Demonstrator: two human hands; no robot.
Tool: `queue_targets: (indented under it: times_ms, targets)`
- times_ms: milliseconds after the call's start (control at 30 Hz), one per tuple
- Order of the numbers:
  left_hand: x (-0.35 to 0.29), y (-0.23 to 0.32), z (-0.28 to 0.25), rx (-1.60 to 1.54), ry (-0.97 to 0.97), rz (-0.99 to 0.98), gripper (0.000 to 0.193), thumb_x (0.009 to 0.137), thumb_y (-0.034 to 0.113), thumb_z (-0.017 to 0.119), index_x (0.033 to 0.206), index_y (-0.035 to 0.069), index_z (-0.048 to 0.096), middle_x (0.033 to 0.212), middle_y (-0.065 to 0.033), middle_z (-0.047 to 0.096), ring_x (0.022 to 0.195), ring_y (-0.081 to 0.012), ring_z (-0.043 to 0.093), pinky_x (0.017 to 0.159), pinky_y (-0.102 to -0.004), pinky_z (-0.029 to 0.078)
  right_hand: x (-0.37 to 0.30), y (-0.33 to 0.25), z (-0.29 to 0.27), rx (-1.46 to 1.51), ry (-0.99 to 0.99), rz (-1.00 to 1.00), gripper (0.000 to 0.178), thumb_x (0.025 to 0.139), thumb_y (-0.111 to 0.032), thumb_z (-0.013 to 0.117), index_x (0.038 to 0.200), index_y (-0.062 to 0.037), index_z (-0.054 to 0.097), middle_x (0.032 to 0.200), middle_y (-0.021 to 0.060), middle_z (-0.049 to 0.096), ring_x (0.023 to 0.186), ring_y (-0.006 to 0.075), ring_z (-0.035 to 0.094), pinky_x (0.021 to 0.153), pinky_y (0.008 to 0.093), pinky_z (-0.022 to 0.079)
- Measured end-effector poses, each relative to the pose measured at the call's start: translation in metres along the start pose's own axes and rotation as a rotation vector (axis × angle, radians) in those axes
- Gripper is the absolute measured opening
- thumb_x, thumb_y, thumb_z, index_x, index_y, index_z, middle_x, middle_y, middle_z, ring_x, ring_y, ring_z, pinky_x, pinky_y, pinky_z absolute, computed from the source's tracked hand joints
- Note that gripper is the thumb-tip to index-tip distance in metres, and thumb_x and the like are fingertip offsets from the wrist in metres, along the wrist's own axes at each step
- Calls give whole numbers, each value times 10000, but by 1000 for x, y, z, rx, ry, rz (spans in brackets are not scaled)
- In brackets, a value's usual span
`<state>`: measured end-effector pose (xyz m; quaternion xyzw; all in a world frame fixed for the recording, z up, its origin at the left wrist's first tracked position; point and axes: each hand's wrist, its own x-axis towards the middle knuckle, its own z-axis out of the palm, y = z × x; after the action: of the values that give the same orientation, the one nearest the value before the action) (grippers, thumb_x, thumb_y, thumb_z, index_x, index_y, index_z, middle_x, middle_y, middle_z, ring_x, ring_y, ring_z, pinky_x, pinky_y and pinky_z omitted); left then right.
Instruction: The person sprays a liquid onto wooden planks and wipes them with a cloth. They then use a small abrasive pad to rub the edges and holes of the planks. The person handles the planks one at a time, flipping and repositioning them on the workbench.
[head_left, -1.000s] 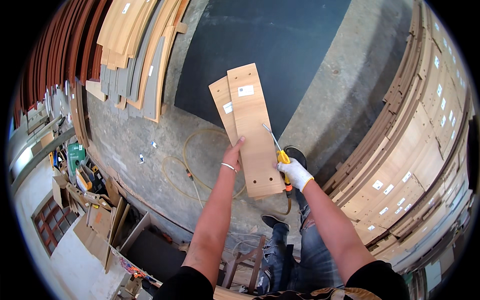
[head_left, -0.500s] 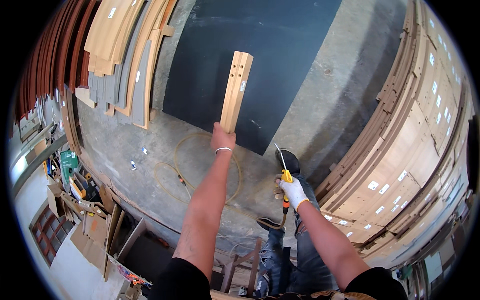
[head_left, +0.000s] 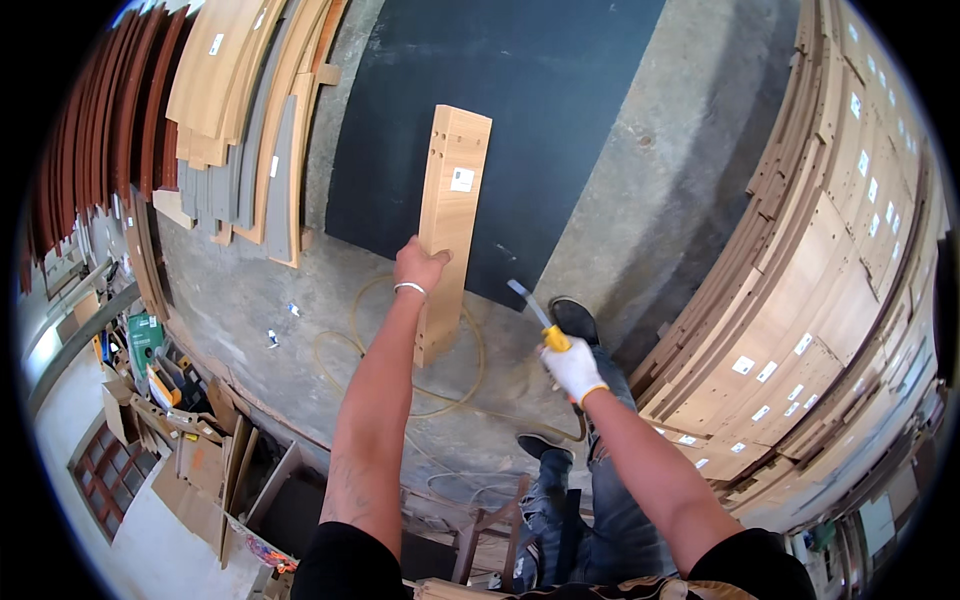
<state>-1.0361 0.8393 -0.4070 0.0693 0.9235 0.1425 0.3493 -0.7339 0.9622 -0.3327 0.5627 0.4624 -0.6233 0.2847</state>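
My bare left hand (head_left: 422, 264), with a white band at its wrist, is closed around a light wooden board (head_left: 458, 210). The board stands out lengthwise ahead of me, with drilled holes near its far end and a white label on its broad face. In a white glove, my right hand (head_left: 572, 367) grips a yellow air blow gun (head_left: 555, 339). The gun's thin metal nozzle points up and to the left, apart from the board. A yellowish hose (head_left: 520, 416) hangs below that hand and loops across the floor.
A dark mat (head_left: 400, 150) lies on the concrete floor (head_left: 660, 150). Stacked wooden panels (head_left: 790, 330) form a long row on the right. Other boards (head_left: 225, 80) and dark red strips (head_left: 110, 110) stand at the far left. Cardboard scraps (head_left: 190, 470) fill the lower left.
The board has turned to show its broad labelled face, and my left hand now holds it by its side, farther along its length. The blow gun has swung left toward it.
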Motion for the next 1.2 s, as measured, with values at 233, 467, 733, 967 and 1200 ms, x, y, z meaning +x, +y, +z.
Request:
queue_targets:
  times_ms: [233,467,733,967,1200]
  targets:
    - [-65,-53,-84,-642,120,83,481,777,-55,712,1240,-10,589,1173,-144,709,1075,-248,692,932,-356,537,-43,19,22,-517,-312,-217,337,860,-311,652,1079,-67,731,926,206,743,861,377,716,783,464,555]
    - [-72,-77,-144,-738,74,125,539,783,-134,634,1309,-28,580,1205,-100,700,1089,-210,677,924,-323,535,-21,44,47,-366,-140,11,350,857,-309,641,1108,-82,731,915,206,743,871,374,726,786,467,553]
    - [-2,-18,-59,-416,155,175,511,808,-48,684,1308,16,600,1165,-141,727,1073,-267,699,933,-357,531,-26,15,49,-541,-344,88,364,858,-330,641,1084,-59,733,827,186,741,712,318,739,731,432,572]
    - [24,36,13,279,-13,154,475,832,117,738,1265,127,541,1208,-168,677,1136,-399,654,940,-507,540,17,19,11,-343,-209,172,329,870,-302,682,865,25,720,740,172,714,599,280,715,555,405,569]
    - [24,39,57,563,105,101,473,855,235,747,1233,129,483,1233,-125,635,1208,-328,608,970,-528,494,26,22,-23,-32,-91,152,249,889,-220,674,936,23,703,684,90,667,512,181,636,470,352,541]
